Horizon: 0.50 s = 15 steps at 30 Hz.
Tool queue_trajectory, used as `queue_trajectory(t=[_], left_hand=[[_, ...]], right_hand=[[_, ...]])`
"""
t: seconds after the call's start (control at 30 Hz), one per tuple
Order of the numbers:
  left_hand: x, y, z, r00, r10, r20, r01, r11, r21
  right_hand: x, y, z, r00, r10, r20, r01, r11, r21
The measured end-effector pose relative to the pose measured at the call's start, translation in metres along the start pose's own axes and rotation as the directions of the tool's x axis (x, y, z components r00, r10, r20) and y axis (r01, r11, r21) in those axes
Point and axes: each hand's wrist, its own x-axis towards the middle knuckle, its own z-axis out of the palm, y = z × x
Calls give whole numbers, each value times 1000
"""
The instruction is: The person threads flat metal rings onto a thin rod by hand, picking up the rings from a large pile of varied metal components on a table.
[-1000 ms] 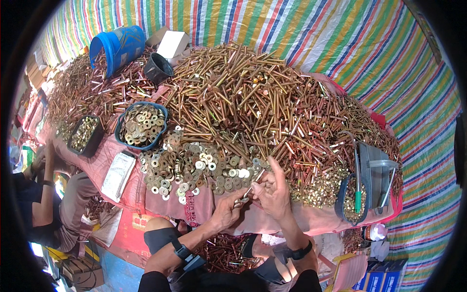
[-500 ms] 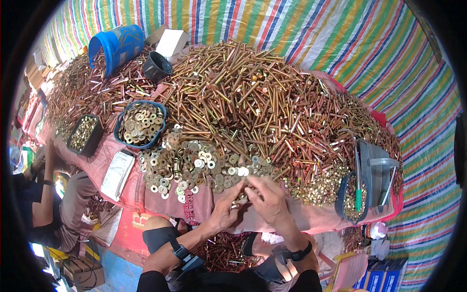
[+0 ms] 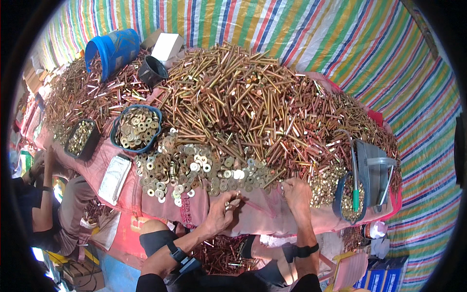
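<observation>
My left hand is curled closed around small shiny metal pieces, whose exact kind is too small to tell. It hovers over the pink cloth near the front edge of the pile. Farther right, my right hand has its fingertips pinched together beside the right end of the washers; whatever is between them is hidden. Flat metal washers lie heaped in front of both hands. Behind them rises a large mound of long brassy bolts. Small brassy nuts are piled just right of my right hand.
A blue basin of washers, a dark tub of nuts and a white packet stand left. At right are a tub of nuts and a grey container. A blue bucket lies behind. Another person's arm is far left.
My hands were together by the washers and have come apart. The right hand has moved right toward the nuts; the left has drawn slightly back, still closed. The view has shifted slightly.
</observation>
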Motion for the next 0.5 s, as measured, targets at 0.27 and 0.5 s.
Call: queue_trajectory(t=[0.27,0.5], left_hand=[[2,7,-3,999,-11,37,12,1000,-10],[-2,4,-1,997,-37,62,39,999,-28]], right_hand=[[7,12,34,998,29,48,-18,976,-217],[-8,7,33,999,-14,-32,9,991,-136]])
